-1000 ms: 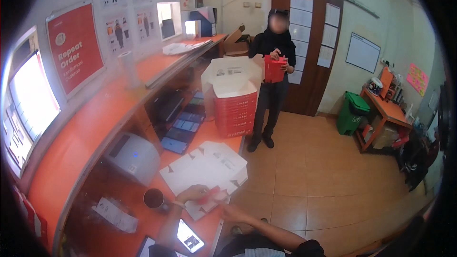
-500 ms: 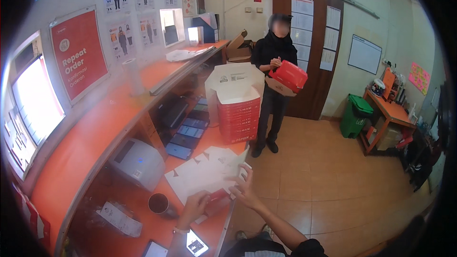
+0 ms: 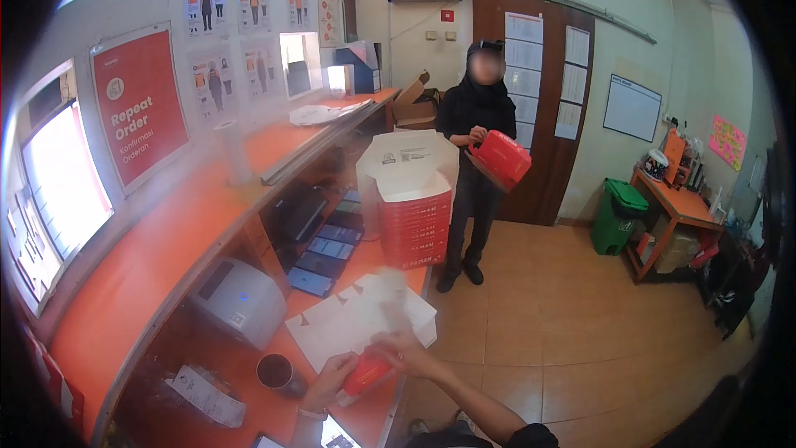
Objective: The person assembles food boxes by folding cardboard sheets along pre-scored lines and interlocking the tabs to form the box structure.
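A partly folded cardboard box (image 3: 340, 323), white inside and red outside, lies on the orange counter in front of me. My left hand (image 3: 330, 383) grips its near red panel (image 3: 367, 372), fingers closed around the edge. My right hand (image 3: 400, 350) is on the same panel's far end, its fingers bent against the cardboard and partly blurred. A pale flap above that hand is smeared by motion. Beyond it stands a tall stack of red boxes (image 3: 414, 228), the top one with its white lid raised.
Close to my left hand are a dark cup (image 3: 278, 373), a lit phone (image 3: 336, 433) and a receipt (image 3: 207, 396). A white printer (image 3: 240, 303) and several tablets (image 3: 313, 250) lie farther left. Past the stack, a person in black (image 3: 481, 108) holds a red box (image 3: 501, 159).
My right hand has moved left and down, from the sheet's raised right edge onto the red panel. The other person's box has tilted, and its brown flap no longer shows.
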### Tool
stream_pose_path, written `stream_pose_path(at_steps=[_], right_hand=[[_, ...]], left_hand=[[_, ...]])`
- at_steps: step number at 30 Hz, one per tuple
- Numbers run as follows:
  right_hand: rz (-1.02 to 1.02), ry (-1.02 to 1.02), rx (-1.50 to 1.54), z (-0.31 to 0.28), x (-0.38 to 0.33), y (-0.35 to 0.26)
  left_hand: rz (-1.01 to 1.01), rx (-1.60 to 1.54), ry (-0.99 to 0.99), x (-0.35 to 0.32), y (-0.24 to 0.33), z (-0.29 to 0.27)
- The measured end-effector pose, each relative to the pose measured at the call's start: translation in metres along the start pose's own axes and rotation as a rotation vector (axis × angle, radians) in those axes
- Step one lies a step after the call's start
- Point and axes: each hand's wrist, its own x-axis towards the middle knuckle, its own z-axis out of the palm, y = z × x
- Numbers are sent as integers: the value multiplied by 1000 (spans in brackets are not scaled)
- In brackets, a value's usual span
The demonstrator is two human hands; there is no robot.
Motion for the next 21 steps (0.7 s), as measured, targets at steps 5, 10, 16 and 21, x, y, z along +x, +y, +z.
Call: stream_pose_path(at_steps=[5, 10, 16, 21], right_hand=[[-89, -330, -47, -6, 4, -3], [-1, 283, -180, -9, 6, -13], [-11, -275, -23, -16, -4, -1], [29, -269, 26, -12, -5, 2]], left_hand=[[120, -110, 32, -10, 28, 43], [90, 156, 1, 15, -1, 2], [105, 302, -52, 12, -8, 3], [235, 265, -32, 8, -1, 13]])
